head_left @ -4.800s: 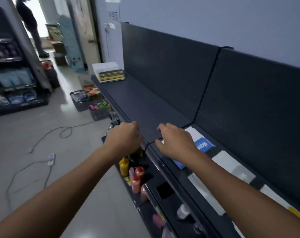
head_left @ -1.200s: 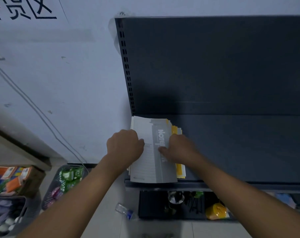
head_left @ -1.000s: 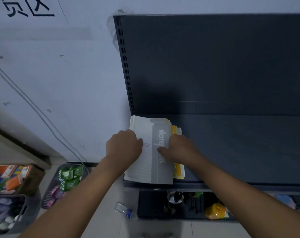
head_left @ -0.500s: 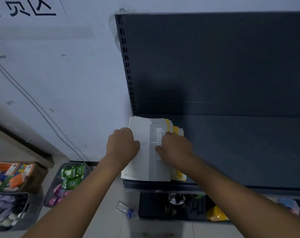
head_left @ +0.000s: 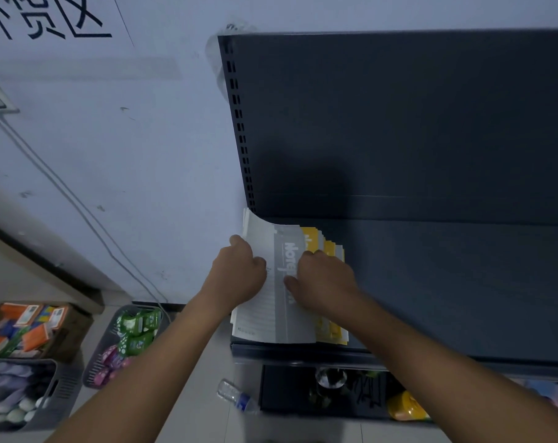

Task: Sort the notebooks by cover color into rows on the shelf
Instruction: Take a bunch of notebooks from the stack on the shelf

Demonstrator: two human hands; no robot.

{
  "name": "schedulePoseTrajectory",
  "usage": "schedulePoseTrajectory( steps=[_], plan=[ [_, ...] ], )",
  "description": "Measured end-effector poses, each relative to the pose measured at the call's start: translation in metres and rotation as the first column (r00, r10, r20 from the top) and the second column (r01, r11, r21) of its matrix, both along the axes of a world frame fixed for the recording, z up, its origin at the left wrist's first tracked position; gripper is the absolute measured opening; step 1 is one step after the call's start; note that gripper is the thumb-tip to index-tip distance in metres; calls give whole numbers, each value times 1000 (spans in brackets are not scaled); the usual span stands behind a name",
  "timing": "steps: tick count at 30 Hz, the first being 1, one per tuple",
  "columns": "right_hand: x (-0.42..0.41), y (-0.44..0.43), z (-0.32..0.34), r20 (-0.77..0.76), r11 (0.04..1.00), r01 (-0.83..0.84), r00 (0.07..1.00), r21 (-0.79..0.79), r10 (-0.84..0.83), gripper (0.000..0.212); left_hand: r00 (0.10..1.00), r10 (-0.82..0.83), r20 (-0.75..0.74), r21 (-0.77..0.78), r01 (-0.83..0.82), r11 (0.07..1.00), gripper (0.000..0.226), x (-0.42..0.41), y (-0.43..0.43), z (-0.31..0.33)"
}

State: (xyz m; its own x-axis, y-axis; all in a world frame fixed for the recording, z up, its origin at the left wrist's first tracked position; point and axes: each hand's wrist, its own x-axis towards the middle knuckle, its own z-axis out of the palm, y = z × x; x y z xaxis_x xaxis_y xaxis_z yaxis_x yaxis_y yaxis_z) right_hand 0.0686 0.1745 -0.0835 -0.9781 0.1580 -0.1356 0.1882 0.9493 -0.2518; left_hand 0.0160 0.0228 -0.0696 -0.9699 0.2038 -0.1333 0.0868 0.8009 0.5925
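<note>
Mid-frame: left hand (head_left: 239, 273) grips the grey notebook (head_left: 284, 318) by its curling paper cover, right hand (head_left: 325, 282) pinches it too, yellow notebooks (head_left: 330, 327) underneath, matte dark metal shelf (head_left: 463, 282).

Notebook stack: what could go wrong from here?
1. The grey notebook lies at the front-left corner of the shelf; a pull by the left hand could tip it to the floor.
2. Its far corner curls up and may crease.
3. The fanned yellow notebooks under the right hand could slide along.
</note>
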Motion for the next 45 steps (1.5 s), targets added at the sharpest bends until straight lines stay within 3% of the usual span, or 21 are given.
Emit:
schedulePoseTrajectory(
  steps=[3,6,10,12,18,23,33,45],
  plan=[
    [-2,5,-1,37,998,15,999,-57,-13,41,1000,-15,-9,107,16,994,9,-1,-1,1],
    [-10,16,1,122,953,160,984,-255,-133,56,1000,-21,-9,186,22,982,13,-5,-5,5],
    [-10,35,9,167,692,336,939,-639,-302,57,999,-34,7,272,31,962,19,-10,7,3],
    [-6,44,13,121,616,337,923,-712,-364,52,999,-39,3,296,36,954,22,-11,21,2],
    [24,82,33,66,717,462,860,-522,-506,46,974,-131,-184,294,182,938,31,0,79,8],
    [64,124,40,16,676,591,758,-441,-652,40,887,-353,-298,102,397,912,49,20,134,16],
    [174,239,47,-43,581,760,596,-292,-802,49,710,-654,-261,-101,653,750,70,104,281,26],
    [328,413,53,-19,509,814,525,-280,-851,48,625,-759,-180,-138,748,649,67,237,483,32]
  ],
)
